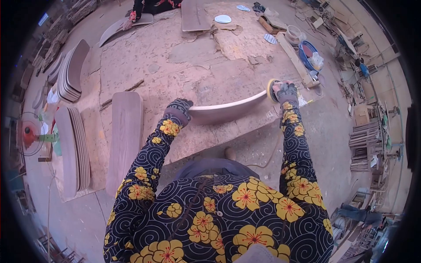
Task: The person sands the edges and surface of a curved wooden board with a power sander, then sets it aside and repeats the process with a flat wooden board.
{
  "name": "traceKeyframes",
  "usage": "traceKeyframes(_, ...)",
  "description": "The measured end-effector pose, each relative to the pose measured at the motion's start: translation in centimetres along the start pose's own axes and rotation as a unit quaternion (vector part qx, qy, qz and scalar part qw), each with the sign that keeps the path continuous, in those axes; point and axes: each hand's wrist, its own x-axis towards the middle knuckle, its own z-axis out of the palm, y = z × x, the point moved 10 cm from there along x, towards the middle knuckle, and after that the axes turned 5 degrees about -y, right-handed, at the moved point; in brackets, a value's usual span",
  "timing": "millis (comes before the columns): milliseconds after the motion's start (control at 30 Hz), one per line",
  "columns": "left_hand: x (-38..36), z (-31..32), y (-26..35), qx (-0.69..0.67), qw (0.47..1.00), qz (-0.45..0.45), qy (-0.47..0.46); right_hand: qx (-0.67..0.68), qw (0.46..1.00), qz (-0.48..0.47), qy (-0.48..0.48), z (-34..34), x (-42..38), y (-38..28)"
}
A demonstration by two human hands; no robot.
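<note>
Curved board (232,110): at the near edge of the tabletop (184,79), standing on its long edge, pale upper edge bowed toward the wearer. Left hand (179,110), in a dark glove, clenched over the board's left end; its thumb is hard to make out. Right hand (287,91), also gloved, grasping a round yellow-rimmed tool (272,90), held at the board's right end. Fingers cover much of the tool, so its body cannot be read; whether its face touches the wood cannot be told. A thin cord (268,158) runs below over the floor; its upper end is lost near the right sleeve.

Left side: a flat stack of long boards (124,136) near the left forearm, its near end partly hidden by the sleeve. Farther left, two stacks of curved boards, one near (72,151), one far (75,70). Far left: another person's hand (131,17) on a curved piece (120,30); that person is cut off by the view's edge. Far middle: a dark flat board (195,15), also cut off, and a pale disc (222,19). Far right: a blue basin (309,56), contents unclear, beside a wooden beam (294,59).
</note>
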Motion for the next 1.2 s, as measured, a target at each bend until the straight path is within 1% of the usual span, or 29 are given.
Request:
traceKeyframes(33, 0.1, 0.6, -0.4, 0.011, 1.000, 0.007, 0.024, -0.036, 0.999, 0.001, 0.000, -0.1, -0.5, -1.4)
traceKeyframes(67, 0.3, 1.1, -0.9, 0.022, 0.999, 0.014, 0.046, -0.147, 0.986, -0.084, -0.008, 0.7, -1.6, -4.4)
traceKeyframes(100, 0.4, 1.2, -1.2, 0.011, 0.998, 0.017, 0.054, -0.278, 0.939, -0.202, -0.002, 1.9, -4.6, -9.1)
traceKeyframes(133, 0.0, 0.4, -0.9, -0.001, 0.999, 0.002, 0.049, -0.333, 0.899, -0.285, 0.008, 4.0, -7.6, -13.4)
traceKeyframes(167, -0.3, -0.5, -0.7, -0.013, 0.999, -0.013, 0.044, -0.333, 0.881, -0.335, 0.016, 5.8, -10.3, -17.2)
traceKeyframes(200, -0.5, -1.2, -0.5, -0.025, 0.999, -0.027, 0.039, -0.285, 0.890, -0.356, 0.007, 7.1, -12.8, -20.7)
traceKeyframes(233, -0.4, -1.4, -0.5, -0.021, 0.998, -0.026, 0.056, -0.215, 0.907, -0.361, -0.009, 8.0, -14.5, -23.2)
traceKeyframes(267, -0.3, -1.1, -0.5, -0.014, 0.998, -0.034, 0.041, -0.143, 0.919, -0.366, -0.025, 8.9, -16.2, -25.8)
traceKeyframes(333, 0.3, -1.2, -0.7, 0.002, 0.998, -0.054, 0.015, -0.124, 0.927, -0.345, -0.083, 11.0, -17.8, -26.9)
traceKeyframes(367, 0.4, -1.1, -0.7, 0.012, 0.998, -0.043, 0.035, -0.108, 0.926, -0.357, -0.058, 10.0, -17.7, -26.9)
traceKeyframes(433, 0.7, -1.5, -0.5, 0.031, 0.998, -0.063, -0.001, -0.074, 0.921, -0.383, -0.012, 8.0, -17.1, -27.2)
traceKeyframes(467, 0.7, -1.5, -0.5, 0.038, 0.996, -0.075, -0.019, -0.054, 0.930, -0.363, 0.014, 7.0, -16.1, -26.0)
traceKeyframes(500, 0.8, -1.4, -0.8, 0.046, 0.997, -0.066, -0.002, -0.035, 0.938, -0.343, 0.039, 5.7, -15.0, -23.8)
traceKeyframes(533, 1.0, -1.2, -1.0, 0.056, 0.996, -0.070, -0.005, -0.016, 0.944, -0.323, 0.063, 4.6, -13.8, -21.2)
traceKeyframes(567, 1.2, -1.0, -1.2, 0.065, 0.995, -0.074, -0.009, -0.018, 0.940, -0.334, 0.072, 5.3, -12.2, -18.2)
traceKeyframes(633, 1.3, -1.0, -0.9, 0.080, 0.993, -0.083, -0.026, -0.006, 0.913, -0.388, 0.128, -1.4, -10.7, -17.9)
traceKeyframes(700, 1.5, -0.8, -1.1, 0.092, 0.992, -0.082, -0.015, 0.066, 0.963, -0.253, 0.066, -1.1, -5.7, -10.6)
traceKeyframes(767, 1.3, -1.0, -0.8, 0.105, 0.990, -0.090, -0.009, 0.040, 0.982, -0.181, 0.044, -1.5, -1.3, -5.1)
traceKeyframes(833, 1.0, -1.4, -0.3, 0.119, 0.987, -0.103, -0.009, 0.140, 0.987, -0.076, -0.006, -3.2, 3.0, -1.1)
traceKeyframes(900, 0.6, -1.2, -0.2, 0.133, 0.984, -0.115, -0.016, 0.142, 0.987, 0.018, -0.076, -3.0, 7.4, 3.3)
traceKeyframes(967, 0.3, -0.8, 0.2, 0.144, 0.980, -0.137, -0.020, 0.114, 0.988, 0.068, -0.080, -1.1, 10.3, 9.2)
traceKeyframes(1000, -0.1, -0.9, 0.4, 0.149, 0.977, -0.154, -0.020, 0.061, 0.996, 0.010, -0.057, -1.6, 11.1, 9.6)
traceKeyframes(1033, -0.6, -1.3, 1.3, 0.167, 0.969, -0.178, -0.045, 0.005, 0.999, -0.044, -0.028, -2.5, 11.6, 9.3)
traceKeyframes(1067, -1.1, -1.2, 1.6, 0.164, 0.967, -0.187, -0.050, -0.096, 0.980, -0.175, 0.024, -3.5, 9.7, 7.9)
traceKeyframes(1133, -1.9, -3.5, 4.9, 0.179, 0.952, -0.229, -0.091, -0.195, 0.920, -0.332, 0.078, -4.7, 5.2, 7.2)
traceKeyframes(1167, -1.4, -3.4, 6.9, 0.212, 0.961, -0.178, -0.012, -0.192, 0.906, -0.368, 0.083, -4.6, 3.7, 7.9)
traceKeyframes(1200, -1.4, -3.0, 8.7, 0.244, 0.958, -0.133, 0.066, -0.187, 0.889, -0.410, 0.085, -4.1, 2.3, 8.6)
